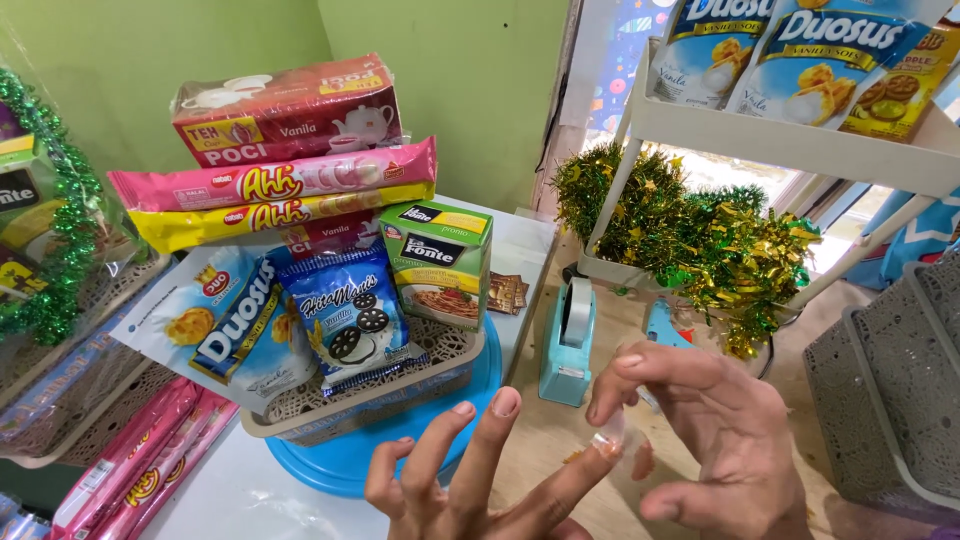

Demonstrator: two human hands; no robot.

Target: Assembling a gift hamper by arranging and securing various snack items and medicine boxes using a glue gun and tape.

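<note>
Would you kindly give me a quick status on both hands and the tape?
Left hand open, fingers spread. Right hand pinching clear tape piece against left fingertip. Teal tape dispenser just behind, untouched. Snack basket left, clear of hands.

Bright daylight comes in thru the window (700, 170) at upper right — the panes are blown out white. My hands (600, 460) look a bit soft w/ motion blur; the snack packs (300, 180) stay sharp. Wide-angle bend at the edges — glare on the plastic wrap (40, 90) far left.
</note>
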